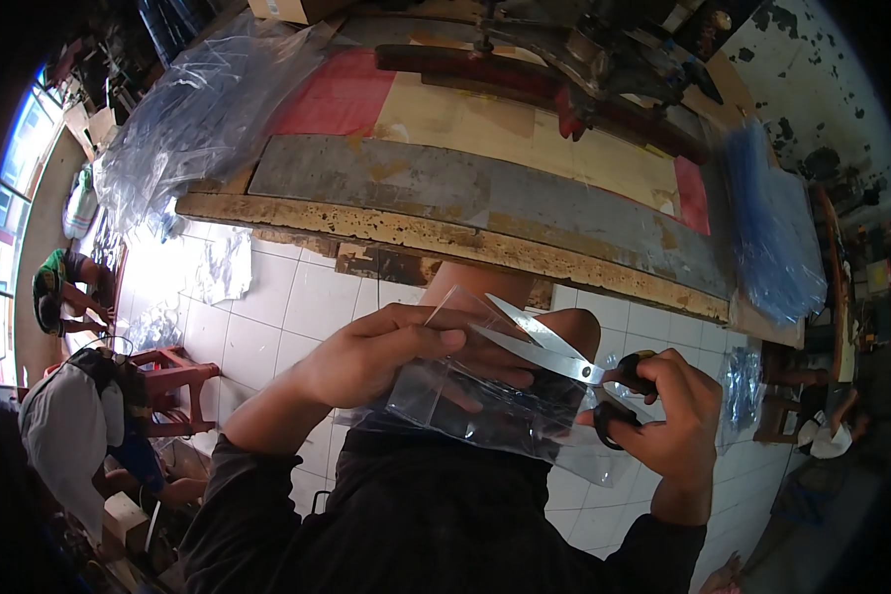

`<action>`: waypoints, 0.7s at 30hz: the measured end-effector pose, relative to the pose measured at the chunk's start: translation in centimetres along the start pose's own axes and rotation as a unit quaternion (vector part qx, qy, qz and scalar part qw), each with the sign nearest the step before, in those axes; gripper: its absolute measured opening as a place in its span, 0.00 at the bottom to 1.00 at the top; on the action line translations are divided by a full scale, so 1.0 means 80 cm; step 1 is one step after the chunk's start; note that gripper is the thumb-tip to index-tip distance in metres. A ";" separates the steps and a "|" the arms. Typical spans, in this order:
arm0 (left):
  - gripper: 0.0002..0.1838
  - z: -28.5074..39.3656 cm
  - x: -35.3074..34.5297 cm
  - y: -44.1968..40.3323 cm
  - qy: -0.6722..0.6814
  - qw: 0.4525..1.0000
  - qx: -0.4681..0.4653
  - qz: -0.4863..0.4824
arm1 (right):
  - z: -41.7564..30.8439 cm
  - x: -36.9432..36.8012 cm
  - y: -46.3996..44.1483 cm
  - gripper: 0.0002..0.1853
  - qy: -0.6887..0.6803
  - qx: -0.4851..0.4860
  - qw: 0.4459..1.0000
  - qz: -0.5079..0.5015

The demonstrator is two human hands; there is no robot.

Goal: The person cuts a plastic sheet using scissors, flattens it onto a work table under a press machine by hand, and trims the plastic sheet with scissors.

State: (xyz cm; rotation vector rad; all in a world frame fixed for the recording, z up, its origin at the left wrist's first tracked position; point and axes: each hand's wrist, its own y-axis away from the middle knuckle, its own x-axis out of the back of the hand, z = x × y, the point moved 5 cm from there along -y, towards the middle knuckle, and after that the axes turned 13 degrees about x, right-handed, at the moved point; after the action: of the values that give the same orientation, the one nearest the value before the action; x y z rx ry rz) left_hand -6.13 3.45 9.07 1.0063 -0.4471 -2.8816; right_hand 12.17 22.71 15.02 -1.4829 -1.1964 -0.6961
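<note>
My left hand grips a clear plastic sheet, thumb on top and fingers beneath it. The sheet hangs over my lap, folded and shiny. In my right hand is a pair of scissors with black handles, my fingers through the loops. Their blades are spread apart and point left toward my left hand, lying across the upper part of the plastic. Whether the plastic sits between the blades I cannot tell.
A worn workbench with a metal-and-red machine bar stands ahead. Clear plastic is heaped on its left, bluish plastic sheets on its right. A red stool and other people are at the left; another person sits far right.
</note>
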 end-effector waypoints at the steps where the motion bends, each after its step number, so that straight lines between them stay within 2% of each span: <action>1: 0.26 -0.001 0.001 0.000 0.001 1.000 0.000 0.000 | 0.000 0.000 -0.001 0.29 0.003 -0.001 1.000 -0.003; 13: 0.27 -0.007 0.003 -0.001 0.007 1.000 0.014 -0.004 | 0.000 -0.001 0.000 0.31 0.007 0.007 1.000 -0.006; 15: 0.27 -0.004 0.003 0.000 -0.007 0.999 0.004 0.044 | 0.000 -0.002 0.001 0.31 0.013 0.006 1.000 -0.010; 21: 0.25 -0.006 0.006 0.003 0.001 0.998 0.008 0.062 | 0.004 0.000 0.005 0.25 -0.016 0.006 1.000 -0.003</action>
State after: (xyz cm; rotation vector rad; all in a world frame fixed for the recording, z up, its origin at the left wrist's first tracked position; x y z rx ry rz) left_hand -6.24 3.01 8.52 0.9488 -0.5148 -2.7708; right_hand 12.48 23.00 14.77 -1.4865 -1.2280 -0.6708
